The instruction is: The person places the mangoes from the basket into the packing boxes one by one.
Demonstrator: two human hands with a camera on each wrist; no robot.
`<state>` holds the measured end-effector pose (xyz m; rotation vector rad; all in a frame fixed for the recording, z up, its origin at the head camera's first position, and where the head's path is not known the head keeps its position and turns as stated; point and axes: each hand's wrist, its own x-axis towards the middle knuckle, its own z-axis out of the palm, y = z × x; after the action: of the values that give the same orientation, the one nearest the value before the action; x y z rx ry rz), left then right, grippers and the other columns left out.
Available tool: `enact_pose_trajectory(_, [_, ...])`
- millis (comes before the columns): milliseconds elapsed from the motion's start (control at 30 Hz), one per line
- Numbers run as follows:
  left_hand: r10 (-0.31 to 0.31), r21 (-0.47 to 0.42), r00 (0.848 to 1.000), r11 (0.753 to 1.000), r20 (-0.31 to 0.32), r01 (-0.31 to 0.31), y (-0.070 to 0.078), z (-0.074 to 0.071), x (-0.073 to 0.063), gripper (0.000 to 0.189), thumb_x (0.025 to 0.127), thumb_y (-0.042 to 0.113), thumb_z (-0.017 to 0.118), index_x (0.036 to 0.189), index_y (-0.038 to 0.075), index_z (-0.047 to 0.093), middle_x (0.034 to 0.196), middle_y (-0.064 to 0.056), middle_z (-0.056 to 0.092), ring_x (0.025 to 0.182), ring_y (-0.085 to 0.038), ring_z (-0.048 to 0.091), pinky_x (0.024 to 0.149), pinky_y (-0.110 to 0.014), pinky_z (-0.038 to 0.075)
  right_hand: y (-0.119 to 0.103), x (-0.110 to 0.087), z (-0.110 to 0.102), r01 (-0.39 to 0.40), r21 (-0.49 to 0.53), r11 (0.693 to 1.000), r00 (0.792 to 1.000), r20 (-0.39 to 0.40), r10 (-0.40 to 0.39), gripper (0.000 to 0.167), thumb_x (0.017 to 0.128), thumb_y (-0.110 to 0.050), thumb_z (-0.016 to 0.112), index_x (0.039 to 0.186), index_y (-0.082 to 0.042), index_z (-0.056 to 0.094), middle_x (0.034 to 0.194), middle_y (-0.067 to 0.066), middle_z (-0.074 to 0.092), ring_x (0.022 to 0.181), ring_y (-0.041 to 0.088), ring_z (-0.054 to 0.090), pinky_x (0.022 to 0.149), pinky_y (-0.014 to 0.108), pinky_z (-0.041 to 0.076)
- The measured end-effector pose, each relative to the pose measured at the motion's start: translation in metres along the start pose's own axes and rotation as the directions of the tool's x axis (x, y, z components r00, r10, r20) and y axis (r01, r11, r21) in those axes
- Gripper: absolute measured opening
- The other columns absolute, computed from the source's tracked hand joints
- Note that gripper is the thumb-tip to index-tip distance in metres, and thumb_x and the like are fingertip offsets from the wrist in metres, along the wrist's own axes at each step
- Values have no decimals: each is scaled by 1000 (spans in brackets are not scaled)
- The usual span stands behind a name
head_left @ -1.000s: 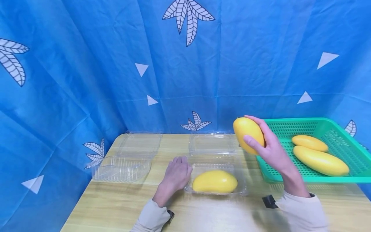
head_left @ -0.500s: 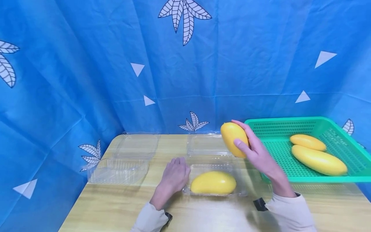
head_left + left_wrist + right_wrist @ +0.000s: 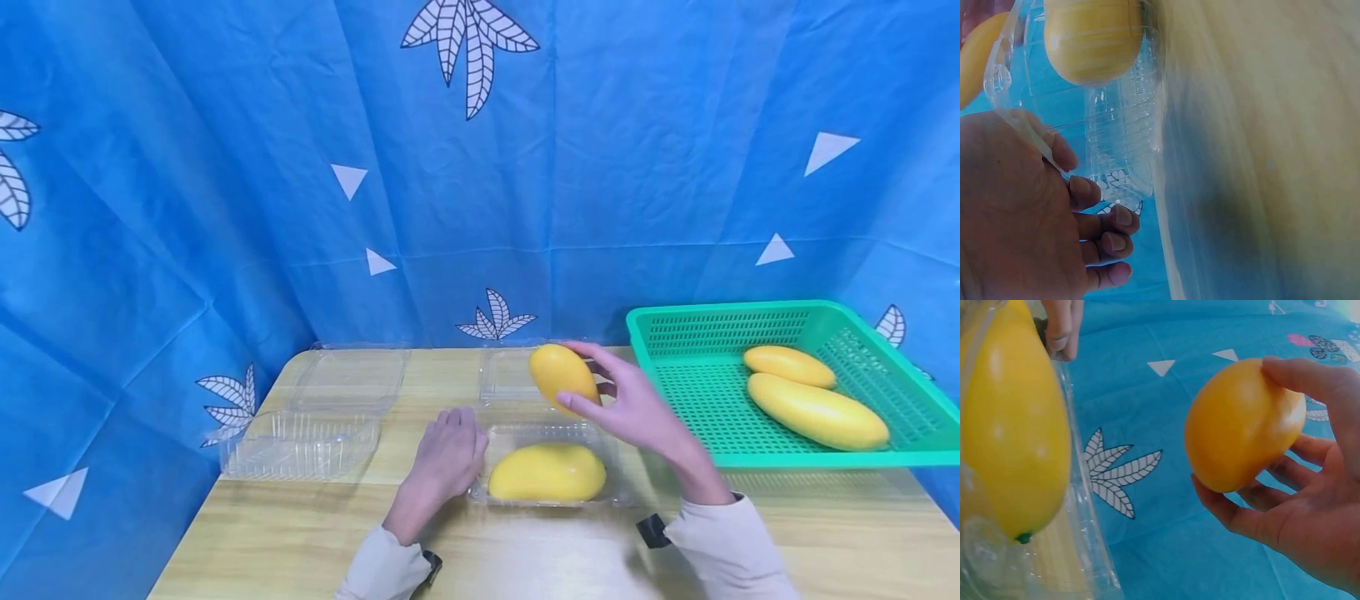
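Note:
My right hand (image 3: pixel 626 404) holds a yellow mango (image 3: pixel 561 377) in the air above the back of a clear plastic clamshell box (image 3: pixel 617 492). In the right wrist view, the thumb and fingers wrap the mango's (image 3: pixel 1238 428) sides. Inside the box's base lies a larger yellow mango (image 3: pixel 547 472), its green stem end toward the right. My left hand (image 3: pixel 447 454) is at the box's left side. The left wrist view shows its thumb and index finger pinching the rim of the box (image 3: pixel 1029 134), the other fingers loosely curled. The box's lid (image 3: pixel 502 375) lies folded back behind, partly hidden by the held mango.
A second clear clamshell box (image 3: pixel 300 446) stands lid-back on the left of the wooden table (image 3: pixel 247 533). At the right is a green basket (image 3: pixel 697 417) with two mangoes (image 3: pixel 817 412) in it. A blue patterned curtain (image 3: pixel 637 167) hangs behind the table.
My right hand has carried the mango left and down, from beside the basket to above the back of the middle box. My left hand stays at that box's side.

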<state>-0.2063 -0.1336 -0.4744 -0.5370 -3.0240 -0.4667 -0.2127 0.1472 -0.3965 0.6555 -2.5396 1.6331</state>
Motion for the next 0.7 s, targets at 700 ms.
enact_pose_trajectory(700, [6, -4, 1000, 1000, -25, -6, -1, 3, 0, 19, 103, 19, 36, 87, 9, 40, 78, -5, 38, 74, -23, 36, 69, -35, 34, 17, 7, 31, 80, -51, 995, 990, 120, -74, 67, 86, -22, 84, 145, -8, 54, 142, 12, 58, 121, 35, 62, 94, 43, 55])
